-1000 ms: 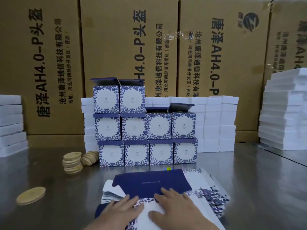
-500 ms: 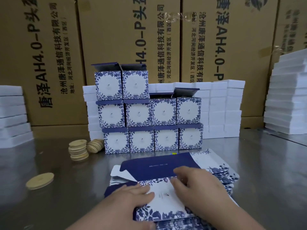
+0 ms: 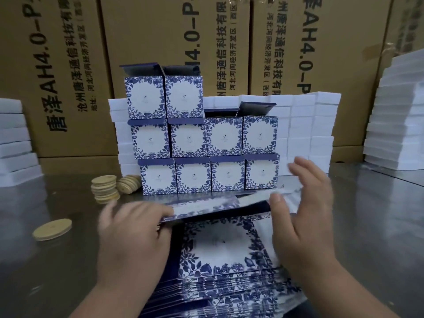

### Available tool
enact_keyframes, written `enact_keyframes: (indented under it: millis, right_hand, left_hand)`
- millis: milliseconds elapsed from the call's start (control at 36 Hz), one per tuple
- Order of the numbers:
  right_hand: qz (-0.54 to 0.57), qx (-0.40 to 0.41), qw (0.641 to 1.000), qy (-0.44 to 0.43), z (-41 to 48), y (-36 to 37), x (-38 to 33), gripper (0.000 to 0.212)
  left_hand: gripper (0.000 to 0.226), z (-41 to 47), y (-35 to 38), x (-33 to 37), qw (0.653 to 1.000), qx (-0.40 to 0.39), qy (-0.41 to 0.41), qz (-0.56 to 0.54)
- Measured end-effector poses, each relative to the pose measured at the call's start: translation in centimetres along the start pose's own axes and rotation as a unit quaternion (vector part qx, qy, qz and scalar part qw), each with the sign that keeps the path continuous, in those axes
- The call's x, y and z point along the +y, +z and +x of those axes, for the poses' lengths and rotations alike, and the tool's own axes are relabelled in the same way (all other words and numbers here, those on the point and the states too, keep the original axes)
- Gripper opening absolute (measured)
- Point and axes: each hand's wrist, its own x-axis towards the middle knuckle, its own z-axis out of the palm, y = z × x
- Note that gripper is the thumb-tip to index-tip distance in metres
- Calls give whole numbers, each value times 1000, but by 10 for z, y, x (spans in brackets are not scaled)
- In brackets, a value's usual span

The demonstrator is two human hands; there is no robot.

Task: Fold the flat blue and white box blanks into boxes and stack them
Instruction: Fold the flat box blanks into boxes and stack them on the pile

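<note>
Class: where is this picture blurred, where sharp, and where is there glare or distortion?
Head view: left hand and right hand smear with motion blur, so does the raised flat blue and white box blank; the folded blue and white boxes are sharp; the grey metal table shows soft reflections; brown cardboard cartons lean, wide-angle distortion.
</note>
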Motion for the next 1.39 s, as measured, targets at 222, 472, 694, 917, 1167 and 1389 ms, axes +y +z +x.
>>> enact_keyframes:
  millis: [222, 472, 694, 917, 1167, 1389]
  right_hand:
    - [108, 7, 959, 262, 3, 6, 18, 59]
    - [150, -118, 911, 365, 1, 21, 33, 66]
    - [256, -47, 866, 426, 5, 17, 42, 74]
    - [408, -25, 808, 424, 12, 13, 45, 56]
    - [327, -62, 839, 430, 3, 19, 48, 64]
    - [291, -88, 865, 399, -1, 23, 46, 41]
  left_hand:
    - [10, 6, 1, -6, 985, 82, -118, -92]
    - [34, 3, 9, -9, 974, 95, -49, -201]
    - [29, -1, 20, -17, 953, 75, 4, -295]
    - [28, 1, 19, -16, 956, 51, 4, -291]
    - [30, 4, 14, -9, 903, 76, -161, -392]
    - [32, 15, 16, -18, 770, 64, -324, -546]
